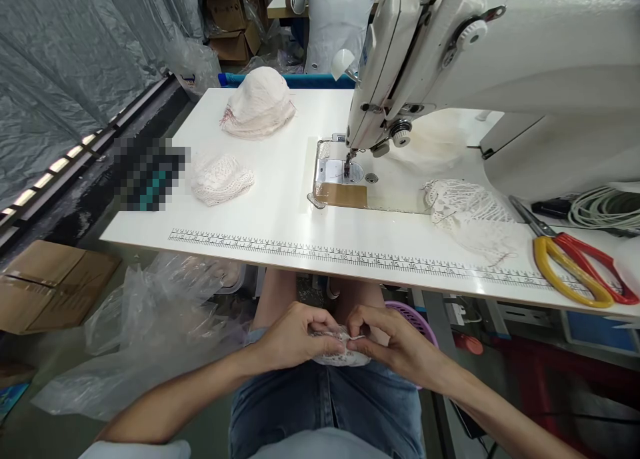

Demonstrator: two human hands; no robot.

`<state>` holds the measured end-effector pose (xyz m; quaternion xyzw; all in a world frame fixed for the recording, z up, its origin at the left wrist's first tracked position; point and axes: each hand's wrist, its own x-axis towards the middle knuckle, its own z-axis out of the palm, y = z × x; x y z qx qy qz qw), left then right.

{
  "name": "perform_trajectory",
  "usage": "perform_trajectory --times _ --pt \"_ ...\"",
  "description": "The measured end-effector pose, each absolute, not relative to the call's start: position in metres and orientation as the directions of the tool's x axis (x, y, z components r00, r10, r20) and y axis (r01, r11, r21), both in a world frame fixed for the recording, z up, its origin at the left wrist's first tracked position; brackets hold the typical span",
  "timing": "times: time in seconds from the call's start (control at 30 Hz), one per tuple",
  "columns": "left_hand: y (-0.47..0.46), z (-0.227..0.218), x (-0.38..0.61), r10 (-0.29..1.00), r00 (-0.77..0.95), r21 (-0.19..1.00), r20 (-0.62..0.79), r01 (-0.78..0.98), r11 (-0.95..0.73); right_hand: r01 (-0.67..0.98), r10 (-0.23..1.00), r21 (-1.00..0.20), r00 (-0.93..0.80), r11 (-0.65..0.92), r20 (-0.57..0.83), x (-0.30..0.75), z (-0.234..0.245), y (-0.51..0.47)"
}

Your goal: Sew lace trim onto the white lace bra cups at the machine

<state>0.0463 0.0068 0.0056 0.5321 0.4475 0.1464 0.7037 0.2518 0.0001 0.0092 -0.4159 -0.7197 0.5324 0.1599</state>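
Observation:
Over my lap, a small piece of white lace fabric (343,357) is pinched between both hands. My left hand (305,335) grips its left side with thumb and fingers, and my right hand (387,339) grips its right side close by. Part of the lace is hidden behind the fingers. Above on the table stands a white sewing machine (390,72), its needle and presser foot (347,165) over the metal plate. A lace piece (220,179) lies left of the machine, and another lace piece (465,212) lies to the right. Behind the left one sits a stack of pale fabric cups (260,102).
A printed ruler (310,252) runs along the table's front edge. Scissors with red and yellow handles (575,265) lie at the right. Clear plastic bags (160,332) and a cardboard box (50,285) are on the floor at left. A person in white (337,19) is beyond the table.

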Motion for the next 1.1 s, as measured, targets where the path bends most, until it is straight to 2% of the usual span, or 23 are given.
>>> perform_trajectory --times 0.17,0.4,0.57,0.77,0.9,1.0,1.1 --pt "0.006 0.001 0.046 0.69 0.537 0.873 -0.485 0.258 0.414 0.368 0.76 -0.924 -0.629 0.104 -0.164 0.252 0.011 0.0" --pt "0.004 0.0 0.045 0.686 0.516 0.858 -0.513 0.283 0.429 0.402 0.794 -0.914 -0.536 -0.06 -0.288 0.252 0.001 0.0" --pt "0.004 -0.001 0.044 0.674 0.521 0.85 -0.524 0.28 0.446 0.383 0.785 -0.917 -0.534 -0.108 -0.315 0.251 0.0 0.0" --pt "0.006 0.007 0.043 0.671 0.551 0.868 -0.497 0.336 0.367 0.421 0.786 -0.906 -0.542 -0.053 -0.297 0.248 0.002 -0.001" --pt "0.006 0.011 0.046 0.729 0.507 0.882 -0.46 0.358 0.307 0.446 0.811 -0.895 -0.53 0.016 -0.249 0.245 0.006 -0.001" --pt "0.008 0.01 0.047 0.751 0.492 0.895 -0.441 0.301 0.328 0.43 0.822 -0.903 -0.52 0.019 -0.23 0.245 0.009 -0.001" --pt "0.01 0.009 0.044 0.729 0.5 0.881 -0.468 0.203 0.427 0.394 0.795 -0.916 -0.534 -0.067 -0.288 0.248 0.011 0.001"
